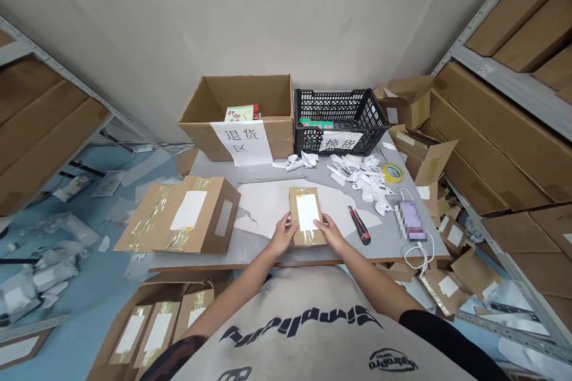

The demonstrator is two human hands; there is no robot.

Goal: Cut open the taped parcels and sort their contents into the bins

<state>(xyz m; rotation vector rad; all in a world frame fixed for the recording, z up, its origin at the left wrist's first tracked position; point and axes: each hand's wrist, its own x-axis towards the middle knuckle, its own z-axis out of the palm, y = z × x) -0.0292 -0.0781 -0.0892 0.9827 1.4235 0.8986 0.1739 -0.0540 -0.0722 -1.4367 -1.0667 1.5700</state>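
Note:
A small taped cardboard box with a white label on top lies in front of me on a sheet of white paper. My left hand grips its left side, and my right hand grips its right side with the thumb on top near the label. To the right of the box lies a red and black utility knife. Left of my hands, a larger cardboard box with shiny tape and a blank-looking label sits at the table's left edge.
Behind stand an open cardboard box with a paper sign and a black plastic crate holding green boxes. Crumpled paper, a yellow tape roll and a phone with a white cable lie on the right. Shelves with cartons flank the table.

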